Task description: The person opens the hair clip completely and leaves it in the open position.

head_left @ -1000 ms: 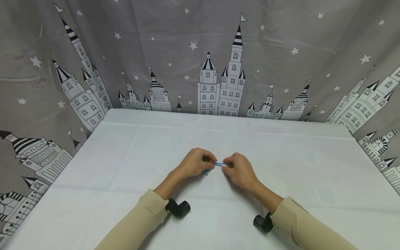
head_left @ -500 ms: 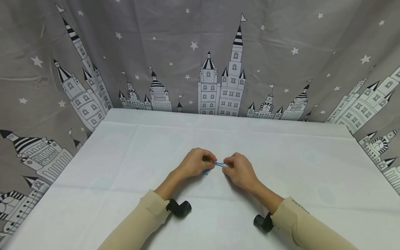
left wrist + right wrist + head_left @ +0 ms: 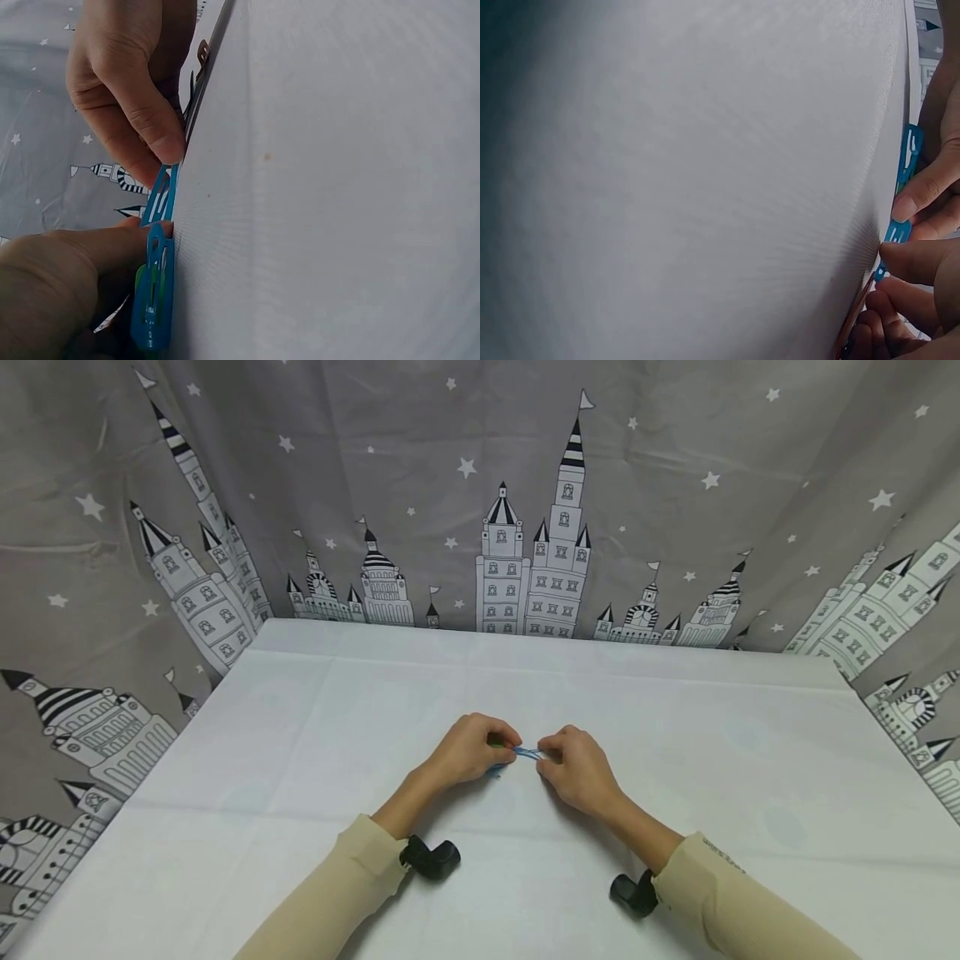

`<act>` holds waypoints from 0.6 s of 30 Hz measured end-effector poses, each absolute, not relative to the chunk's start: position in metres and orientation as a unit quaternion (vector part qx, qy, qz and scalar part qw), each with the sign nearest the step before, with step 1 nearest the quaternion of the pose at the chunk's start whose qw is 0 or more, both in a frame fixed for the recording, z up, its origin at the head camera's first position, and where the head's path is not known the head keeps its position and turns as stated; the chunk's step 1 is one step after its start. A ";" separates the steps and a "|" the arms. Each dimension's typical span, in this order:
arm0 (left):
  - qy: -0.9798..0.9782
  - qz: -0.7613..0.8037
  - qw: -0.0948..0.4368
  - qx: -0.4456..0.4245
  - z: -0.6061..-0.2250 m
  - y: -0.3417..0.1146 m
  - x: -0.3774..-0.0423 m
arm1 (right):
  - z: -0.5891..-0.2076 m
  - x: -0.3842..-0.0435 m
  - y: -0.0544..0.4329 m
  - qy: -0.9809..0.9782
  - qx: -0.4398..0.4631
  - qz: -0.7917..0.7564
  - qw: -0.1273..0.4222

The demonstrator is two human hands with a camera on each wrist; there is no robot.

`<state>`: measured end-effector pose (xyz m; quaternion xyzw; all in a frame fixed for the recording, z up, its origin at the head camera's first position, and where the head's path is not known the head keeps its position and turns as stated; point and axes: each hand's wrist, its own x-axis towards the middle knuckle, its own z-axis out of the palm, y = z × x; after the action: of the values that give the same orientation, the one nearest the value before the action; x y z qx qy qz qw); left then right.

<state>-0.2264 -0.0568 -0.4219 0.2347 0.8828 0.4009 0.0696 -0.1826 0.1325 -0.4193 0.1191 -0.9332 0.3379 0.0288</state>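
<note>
My left hand [image 3: 472,752] and right hand [image 3: 577,772] meet over the white table in the head view, with a blue snap hair clip [image 3: 528,753] stretched between their fingertips. In the left wrist view, the right thumb and fingers pinch one end of this hair clip [image 3: 159,196], while the left thumb and finger hold its other end. A second blue snap clip [image 3: 154,300] sticks out below the left fingers, with a bit of green [image 3: 139,279] behind it. Whether the two clips are joined is hidden by the fingers.
A white cloth [image 3: 675,727] covers the table, with a grey castle-print curtain [image 3: 420,460] behind it. Near the right hand a small copper-coloured piece [image 3: 203,51] shows; its kind is unclear. Black wrist cameras [image 3: 432,858] sit at both cuffs.
</note>
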 end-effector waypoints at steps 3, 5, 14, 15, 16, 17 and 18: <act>0.884 0.401 0.071 0.231 -0.422 -0.056 -0.226 | -0.419 -0.183 0.132 -0.932 0.115 0.342 0.027; 0.884 0.401 0.072 0.228 -0.422 -0.057 -0.226 | -0.419 -0.183 0.132 -0.932 0.113 0.345 0.024; 0.880 0.407 0.055 0.239 -0.424 -0.058 -0.223 | -0.417 -0.179 0.134 -0.925 0.114 0.362 0.036; 0.879 0.409 0.052 0.241 -0.424 -0.058 -0.223 | -0.416 -0.178 0.134 -0.922 0.112 0.369 0.040; 0.878 0.411 0.049 0.242 -0.424 -0.058 -0.223 | -0.415 -0.177 0.135 -0.920 0.111 0.374 0.044; 0.876 0.414 0.047 0.241 -0.424 -0.058 -0.223 | -0.414 -0.176 0.135 -0.918 0.109 0.379 0.046; 0.875 0.417 0.043 0.240 -0.423 -0.058 -0.223 | -0.413 -0.176 0.136 -0.916 0.109 0.384 0.050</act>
<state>-0.2229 -0.0578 -0.4232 0.2404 0.8755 0.4170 0.0434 -0.1756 0.1361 -0.4126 0.1087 -0.9155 0.3841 0.0496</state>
